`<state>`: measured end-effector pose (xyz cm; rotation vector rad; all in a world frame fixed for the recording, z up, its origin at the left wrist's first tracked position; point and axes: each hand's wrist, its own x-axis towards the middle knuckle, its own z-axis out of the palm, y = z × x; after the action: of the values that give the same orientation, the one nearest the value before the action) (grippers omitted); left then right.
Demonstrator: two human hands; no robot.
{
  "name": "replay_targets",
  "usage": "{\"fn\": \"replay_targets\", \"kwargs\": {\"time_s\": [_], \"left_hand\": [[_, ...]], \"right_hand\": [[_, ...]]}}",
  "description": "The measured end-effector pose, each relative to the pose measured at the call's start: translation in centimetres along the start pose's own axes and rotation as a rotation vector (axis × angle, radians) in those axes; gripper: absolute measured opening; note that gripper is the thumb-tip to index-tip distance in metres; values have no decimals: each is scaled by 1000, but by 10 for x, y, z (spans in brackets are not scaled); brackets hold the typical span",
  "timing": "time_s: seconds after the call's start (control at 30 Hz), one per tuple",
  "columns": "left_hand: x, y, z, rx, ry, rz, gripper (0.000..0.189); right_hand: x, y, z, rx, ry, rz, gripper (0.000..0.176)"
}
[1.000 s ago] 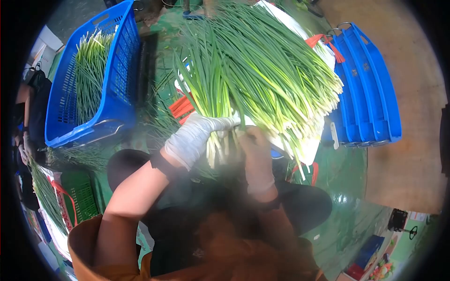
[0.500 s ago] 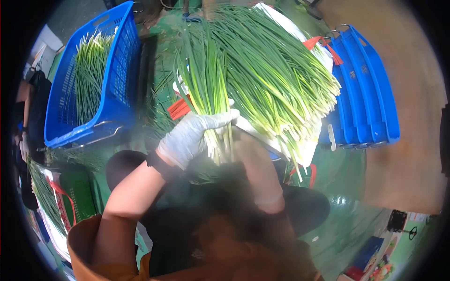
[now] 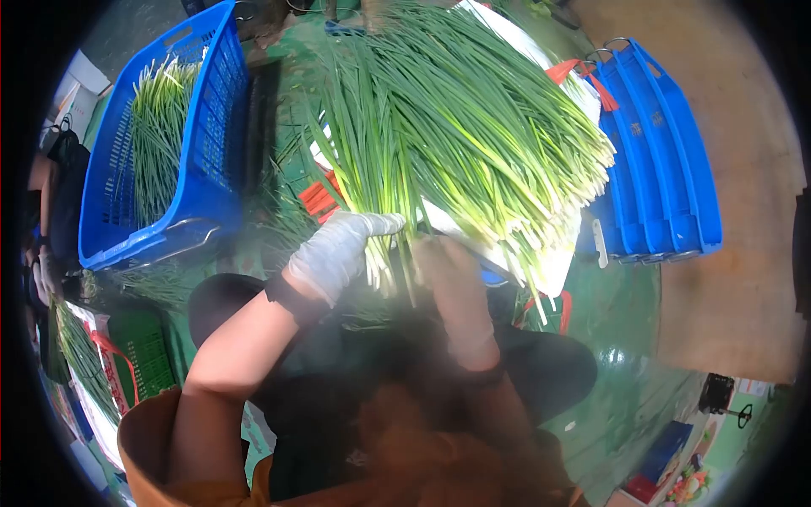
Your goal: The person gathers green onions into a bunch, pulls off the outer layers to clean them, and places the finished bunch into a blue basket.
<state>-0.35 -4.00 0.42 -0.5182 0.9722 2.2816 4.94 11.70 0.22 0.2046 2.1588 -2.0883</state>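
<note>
A big pile of green onions point(image 3: 473, 127) lies in front of me on a white sheet point(image 3: 557, 266), white ends toward me. My left hand point(image 3: 338, 249), in a white glove, is closed around a small bunch of green onions point(image 3: 380, 186) near their white ends. My right hand point(image 3: 448, 275), also gloved and blurred, touches the lower ends of that same bunch from the right. Whether it grips them is unclear through the blur.
A blue crate point(image 3: 203, 169) with more green onions stands at the left. Stacked empty blue crates point(image 3: 667, 160) sit at the right on the floor. A green crate point(image 3: 144, 355) and another person's arm point(image 3: 42, 186) are at the far left.
My left hand shifted slightly down and left with the bunch. My right hand rose back to the bunch's white ends after dropping lower half a second ago.
</note>
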Motion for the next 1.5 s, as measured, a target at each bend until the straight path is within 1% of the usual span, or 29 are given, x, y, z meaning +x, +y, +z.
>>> {"fn": "replay_targets", "kwargs": {"time_s": [0.07,0.13,0.2,0.3,0.37,0.5,0.57,0.6,0.67,0.7,0.73,0.77,0.8,0.83,0.87,0.9,0.93,0.97,1.0,1.07,1.1,1.17,1.2,1.27,1.3,1.37,1.4,1.47,1.5], "left_hand": [[3,-7,-2,36,-30,50,30],[2,-9,0,-37,-64,100,31],[6,-10,-5,35,-42,120,32],[7,-11,-6,131,-50,152,33],[8,-11,-5,156,8,165,33],[9,-12,-5,154,67,173,31],[10,-7,-3,156,181,266,28],[7,-1,-2,54,182,218,29],[-5,19,6,-83,229,336,31],[-6,29,-2,-134,144,357,31],[-7,39,-9,-188,59,378,32],[-9,46,-7,-159,90,451,28],[-4,50,-20,-248,45,417,30],[-5,48,-18,-278,-43,396,31],[-7,45,-16,-310,-129,374,31],[-2,37,-20,-291,-176,330,34],[2,29,-23,-270,-224,286,37],[0,22,-11,-202,-92,236,37],[-3,15,-5,-206,-81,195,37],[-8,8,14,-163,42,122,34],[0,1,5,-141,-12,93,32],[5,-7,5,-86,-26,48,33],[6,-10,5,-73,-43,12,34],[10,-12,3,-61,-44,-27,34],[10,-11,5,-65,-28,-16,35],[8,-11,7,-64,-19,-14,35],[9,-11,4,-97,-41,-30,36],[12,-9,4,-131,-75,-42,36],[13,-10,3,-122,-71,-19,37]], "right_hand": [[5,0,-1,-173,-6,86,21],[4,-2,-1,-129,-7,131,22],[3,-1,1,26,-25,212,22],[4,2,2,100,-5,142,21],[7,7,2,118,9,155,21],[9,14,3,132,91,121,23],[8,16,1,127,96,156,23],[8,17,-2,122,100,188,23],[5,62,-23,-515,-86,-235,20],[0,74,-31,-665,-222,-220,18],[-11,56,-35,-504,-399,-133,22],[-18,34,-36,-640,-551,-53,20],[-24,12,-37,-774,-705,31,18],[-21,-6,-42,-644,-658,92,23],[-15,-12,-54,-803,-343,-281,25],[1,-11,-70,-1096,-31,-834,26],[16,-15,-80,-969,257,-459,22],[33,-21,-83,-1341,546,-567,16],[44,-21,-89,-1342,551,-575,16],[59,-18,-94,-1675,557,-455,11],[60,-14,-91,-1671,555,-466,11],[45,-11,-70,-1639,359,-330,10],[32,-3,-67,-973,212,-708,11],[26,-5,-50,-876,327,-691,14],[30,-9,-51,-870,324,-687,14],[44,-20,-65,-1542,717,-429,12],[49,-15,-74,-1544,730,-419,12],[58,-7,-86,-1704,638,-299,15],[54,0,-88,-1704,577,-359,15]]}}
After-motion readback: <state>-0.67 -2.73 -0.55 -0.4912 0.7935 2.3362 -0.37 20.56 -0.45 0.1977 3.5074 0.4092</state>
